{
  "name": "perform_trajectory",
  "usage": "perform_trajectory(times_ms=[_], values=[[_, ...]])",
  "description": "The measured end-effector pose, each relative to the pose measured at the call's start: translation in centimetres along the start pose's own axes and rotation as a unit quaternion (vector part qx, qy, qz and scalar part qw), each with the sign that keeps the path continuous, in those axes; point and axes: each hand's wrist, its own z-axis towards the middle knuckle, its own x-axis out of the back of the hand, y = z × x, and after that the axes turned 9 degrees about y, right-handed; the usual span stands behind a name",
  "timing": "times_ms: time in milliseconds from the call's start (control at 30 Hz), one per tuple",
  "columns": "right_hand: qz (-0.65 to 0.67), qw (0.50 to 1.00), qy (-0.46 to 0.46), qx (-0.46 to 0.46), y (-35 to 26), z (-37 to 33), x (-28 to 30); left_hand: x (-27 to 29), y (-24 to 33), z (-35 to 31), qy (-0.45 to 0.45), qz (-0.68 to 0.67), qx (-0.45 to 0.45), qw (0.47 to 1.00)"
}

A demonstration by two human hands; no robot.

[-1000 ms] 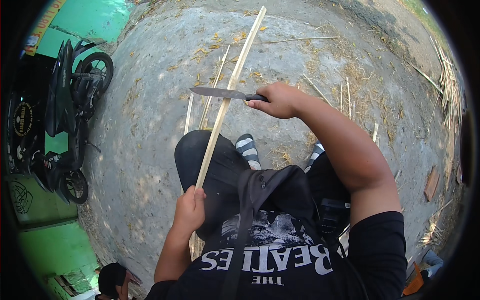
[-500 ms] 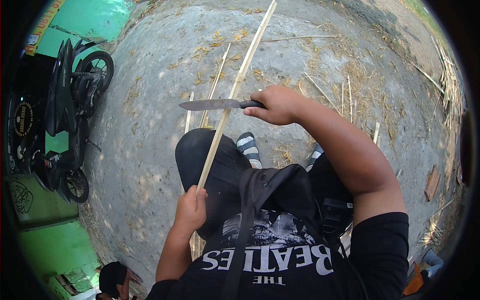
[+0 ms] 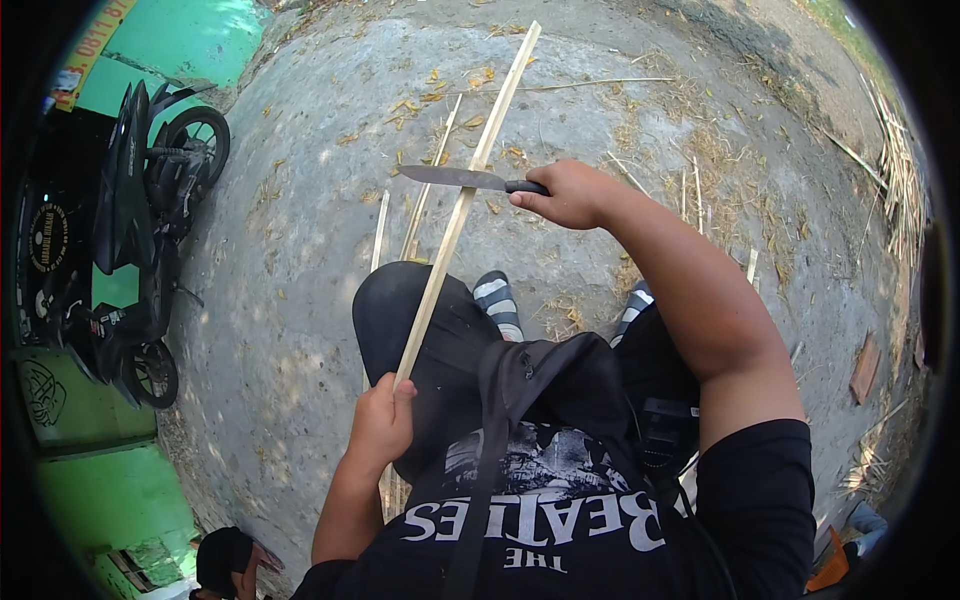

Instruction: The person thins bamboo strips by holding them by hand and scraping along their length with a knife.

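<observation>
1. Nearest the body, the left hand [image 3: 384,415] is closed around the near end of a bamboo strip [image 3: 437,275], thumb along its upper side.
2. From that grip the strip's long axis runs forward and slants rightward, passing over the left knee [image 3: 390,310]; whether it rests there I cannot tell.
3. Beyond the knee, a long-bladed knife [image 3: 440,176] lies over the strip — its blade nearly sideways, tip pointing left, so the two axes cross steeply. Whether the edge bites into the strip is too fine to see.
4. Just right of that crossing, the right hand [image 3: 565,195] is wrapped around the dark handle. It is much the nearer hand to the crossing; the left is well back along the strip.
5. Past the knife, the strip's far end juts out free — no hand on it — above the concrete ground [image 3: 280,220].
6. Farther off to the right, a heap of thin strips [image 3: 900,155] lies on the ground.
</observation>
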Motion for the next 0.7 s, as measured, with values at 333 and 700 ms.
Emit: perform_trajectory(times_ms=[333, 700], values=[[-0.019, 1.000, -0.001, 0.006, 1.0, 0.5, 0.2, 0.1, 0.1, -0.1, -0.004, -0.005, 0.012, 1.000], [0.059, 0.997, 0.045, 0.010, -0.3, 0.0, -0.2, 0.4, 0.3, -0.2, -0.007, -0.006, 0.040, 0.999]])
